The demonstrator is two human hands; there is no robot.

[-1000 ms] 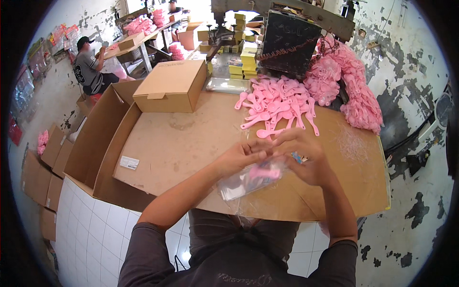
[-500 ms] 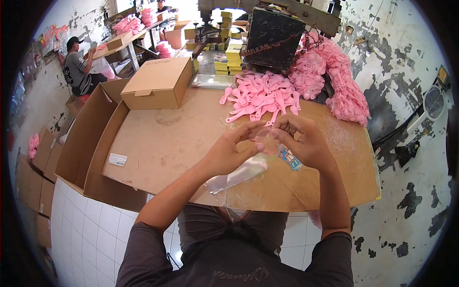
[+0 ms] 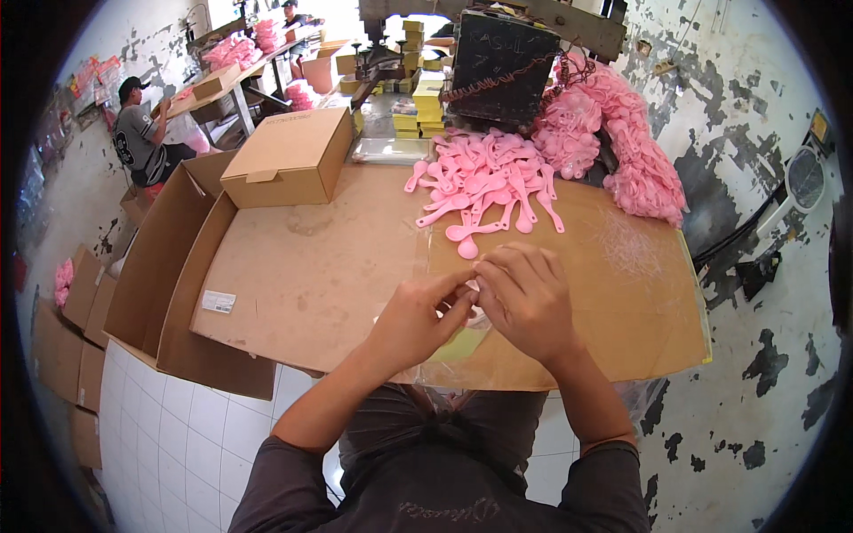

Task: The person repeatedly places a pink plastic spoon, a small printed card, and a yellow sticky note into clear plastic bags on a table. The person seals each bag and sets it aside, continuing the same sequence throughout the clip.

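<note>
My left hand (image 3: 410, 322) and my right hand (image 3: 529, 298) meet over the front middle of the table, fingertips pinched together on a clear plastic bag (image 3: 478, 313), of which only a little shows. A pale yellow-green piece (image 3: 462, 343) shows just below the fingers; whether it is inside the bag I cannot tell. Just beyond my fingertips lies a loose pile of pink plastic spoons (image 3: 484, 182), its nearest spoon close to my right hand. My hands cover most of the table area beneath them.
A closed cardboard box (image 3: 289, 160) stands at the back left, beside a large open carton (image 3: 169, 266). Bagged pink spoons (image 3: 635, 142) heap up at the back right near a black box (image 3: 502, 71). Yellow stacks (image 3: 428, 102) stand behind. A person (image 3: 140, 133) sits far left.
Both hands have come closer together and nearer to me, fingertips now meeting. The clear bag, spread between them before, is mostly hidden. Blue cards and clear sleeves on the table are now covered.
</note>
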